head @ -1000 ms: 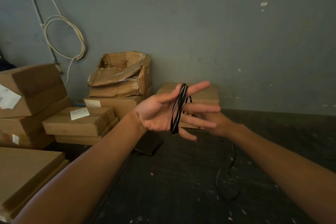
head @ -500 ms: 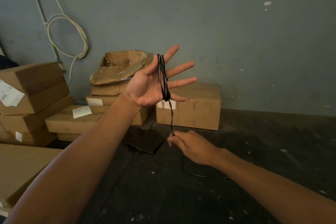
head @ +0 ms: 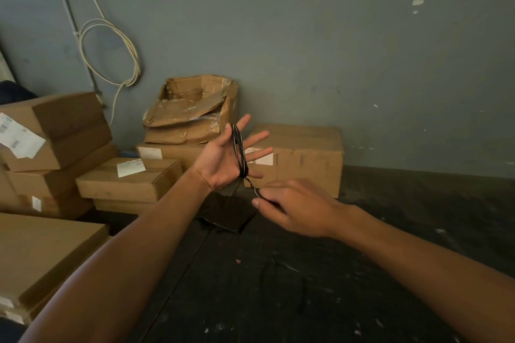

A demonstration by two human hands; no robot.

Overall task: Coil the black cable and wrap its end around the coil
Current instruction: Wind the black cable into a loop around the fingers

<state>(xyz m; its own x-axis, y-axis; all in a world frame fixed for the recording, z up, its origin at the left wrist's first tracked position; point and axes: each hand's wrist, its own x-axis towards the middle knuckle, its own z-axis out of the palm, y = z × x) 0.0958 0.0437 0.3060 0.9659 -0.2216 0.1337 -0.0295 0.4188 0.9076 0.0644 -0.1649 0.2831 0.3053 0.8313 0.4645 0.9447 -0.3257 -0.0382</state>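
My left hand [head: 223, 160] is raised palm toward me with the fingers spread. Several turns of the thin black cable [head: 240, 152] are looped around its fingers, running from near the index finger down to the little finger. A short strand leaves the bottom of the coil and runs down to my right hand [head: 295, 205], which pinches it just below and to the right of the left hand. The rest of the cable lies blurred on the dark floor below my right forearm.
Cardboard boxes stand behind the hands: a closed one [head: 301, 156], a crushed open one [head: 192, 108] on a stack, and more boxes [head: 55, 131] at the left. A white wire loop [head: 111, 53] hangs on the grey wall. The floor [head: 278, 287] is dark and speckled.
My left hand has dropped lower and moved right. My right hand has risen toward the coil, so the strand between the hands is now much shorter.
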